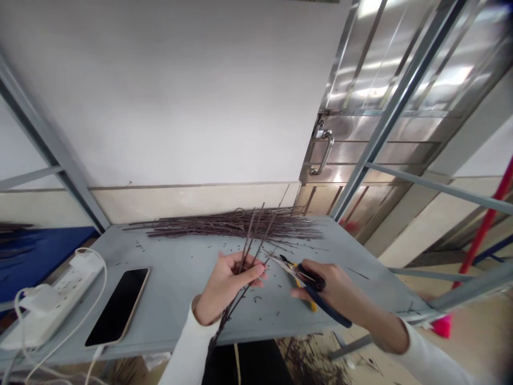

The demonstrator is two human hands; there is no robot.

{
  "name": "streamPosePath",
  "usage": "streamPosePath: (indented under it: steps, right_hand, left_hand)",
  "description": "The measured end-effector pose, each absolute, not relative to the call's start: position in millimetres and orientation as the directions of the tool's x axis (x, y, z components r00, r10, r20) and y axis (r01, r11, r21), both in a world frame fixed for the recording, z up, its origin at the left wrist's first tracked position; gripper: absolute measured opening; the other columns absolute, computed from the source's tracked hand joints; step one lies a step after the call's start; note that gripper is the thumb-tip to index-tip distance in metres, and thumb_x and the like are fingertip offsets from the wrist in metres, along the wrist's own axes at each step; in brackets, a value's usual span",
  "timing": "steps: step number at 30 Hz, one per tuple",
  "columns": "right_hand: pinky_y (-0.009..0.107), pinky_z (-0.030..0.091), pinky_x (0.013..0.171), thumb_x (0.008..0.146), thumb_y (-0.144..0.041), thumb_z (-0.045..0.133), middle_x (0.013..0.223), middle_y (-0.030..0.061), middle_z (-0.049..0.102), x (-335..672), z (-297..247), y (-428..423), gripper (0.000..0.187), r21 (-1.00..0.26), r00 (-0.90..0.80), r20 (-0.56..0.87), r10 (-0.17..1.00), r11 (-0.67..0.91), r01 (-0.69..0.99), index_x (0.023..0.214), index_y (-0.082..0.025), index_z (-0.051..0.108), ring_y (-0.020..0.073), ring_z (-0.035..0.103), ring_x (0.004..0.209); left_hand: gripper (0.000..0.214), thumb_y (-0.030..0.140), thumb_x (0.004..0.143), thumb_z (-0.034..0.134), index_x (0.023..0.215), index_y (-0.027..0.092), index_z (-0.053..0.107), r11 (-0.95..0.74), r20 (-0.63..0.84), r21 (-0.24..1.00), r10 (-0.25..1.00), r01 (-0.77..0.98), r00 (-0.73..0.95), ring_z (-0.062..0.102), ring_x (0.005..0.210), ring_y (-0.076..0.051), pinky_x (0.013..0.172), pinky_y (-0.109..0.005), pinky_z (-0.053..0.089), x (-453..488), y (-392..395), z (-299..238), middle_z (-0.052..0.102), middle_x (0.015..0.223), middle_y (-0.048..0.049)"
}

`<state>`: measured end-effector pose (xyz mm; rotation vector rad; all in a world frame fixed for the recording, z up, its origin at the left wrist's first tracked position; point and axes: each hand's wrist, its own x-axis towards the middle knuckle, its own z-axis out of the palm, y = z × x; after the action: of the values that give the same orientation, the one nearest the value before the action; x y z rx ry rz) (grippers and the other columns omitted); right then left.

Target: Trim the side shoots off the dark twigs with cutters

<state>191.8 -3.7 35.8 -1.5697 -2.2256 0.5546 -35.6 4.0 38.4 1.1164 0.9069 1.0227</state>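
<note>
My left hand (226,289) has its fingers (250,272) clenched around a few thin dark twigs (250,240), over the grey worktop (180,283) and in front of a twig pile (224,224). My right hand (334,286) grasps blue-and-yellow-handled scissors (286,266), their tips just beside the held twigs.

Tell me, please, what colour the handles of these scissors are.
Dark blue and yellow handles, best seen in the head view.

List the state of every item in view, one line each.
Left hand, closed around twigs
Thin dark twigs, bunched and held upright
Right hand, gripping scissors
Blue-handled scissors, blades pointing toward the twigs
Twig pile, lying loose on the table
Phone, flat, screen dark
Power strip, plugs inserted
</note>
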Motion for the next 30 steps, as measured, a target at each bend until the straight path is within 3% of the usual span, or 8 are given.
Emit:
streamPosePath:
  steps: [5,8,11,15,18,23,30]
  right_hand:
    - [0.024,0.027,0.049,0.078,-0.058,0.053,0.058,-0.0048,0.043,198,34,-3,0.043,-0.543,-0.339,-0.04,0.94,0.265,0.797,0.065,-0.023,0.033,0.0117,0.04,0.054]
    - [0.024,0.027,0.049,0.078,-0.059,0.053,0.059,-0.0046,0.043,201,37,-3,0.043,-0.551,-0.34,-0.097,0.936,0.234,0.801,0.065,-0.022,0.036,0.0117,0.04,0.055]
    - [0.025,0.027,0.048,0.081,-0.059,0.05,0.058,-0.0043,0.042,201,44,-4,0.043,-0.587,-0.375,-0.144,0.916,0.226,0.777,0.064,-0.021,0.038,0.0113,0.039,0.053]
    - [0.025,0.031,0.049,0.084,-0.057,0.047,0.061,-0.0036,0.046,200,54,-4,0.04,-0.622,-0.453,-0.134,0.881,0.281,0.731,0.069,-0.021,0.043,0.0118,0.043,0.055]
    - [0.024,0.031,0.047,0.081,-0.058,0.051,0.057,-0.0029,0.049,197,65,-4,0.042,-0.575,-0.426,-0.152,0.892,0.271,0.772,0.064,-0.02,0.044,0.0121,0.045,0.053]
    - [0.021,0.031,0.039,0.075,-0.06,0.056,0.04,-0.0038,0.046,192,79,-8,0.048,-0.557,-0.301,-0.358,0.884,0.057,0.829,0.053,-0.02,0.039,0.0105,0.047,0.038]
    - [0.021,0.037,0.038,0.075,-0.061,0.052,0.038,-0.0026,0.05,197,62,-8,0.048,-0.601,-0.268,-0.388,0.882,-0.021,0.799,0.052,-0.02,0.041,0.0124,0.051,0.034]
  left_hand:
    - [0.02,0.036,0.078,0.064,0.073,0.016,0.064,-0.159,0.155,0.979,0.987,0.125,0.04,0.06,0.062,-0.014,0.059,-0.023,0.045,-20,-8,33,0.066,0.067,-0.0014]
    - [0.02,0.031,0.084,0.057,0.069,0.018,0.062,-0.31,0.385,0.85,0.918,0.426,-0.099,0.056,0.059,-0.015,0.06,-0.024,0.042,-9,-18,25,0.063,0.064,-0.001]
    - [0.015,0.024,0.085,0.055,0.074,0.02,0.066,-0.383,0.534,0.717,0.839,0.582,-0.105,0.058,0.059,-0.016,0.059,-0.024,0.04,-1,-24,16,0.064,0.066,-0.0024]
    - [0.015,0.018,0.085,0.055,0.082,0.022,0.069,-0.451,0.563,0.675,0.827,0.584,-0.012,0.061,0.061,-0.018,0.06,-0.024,0.041,5,-27,6,0.068,0.072,-0.0051]
    - [0.016,0.019,0.085,0.056,0.084,0.023,0.071,-0.451,0.548,0.688,0.836,0.569,0.0,0.061,0.063,-0.02,0.061,-0.026,0.04,7,-27,1,0.068,0.072,-0.0064]
    - [0.019,0.016,0.083,0.056,0.092,0.022,0.072,-0.433,0.53,0.695,0.848,0.574,-0.002,0.06,0.062,-0.02,0.06,-0.026,0.04,4,-26,-5,0.068,0.074,-0.0074]
    - [0.013,0.02,0.082,0.059,0.075,0.022,0.07,-0.376,0.473,0.781,0.878,0.499,-0.079,0.056,0.058,-0.016,0.06,-0.024,0.039,1,-22,2,0.064,0.067,-0.0032]
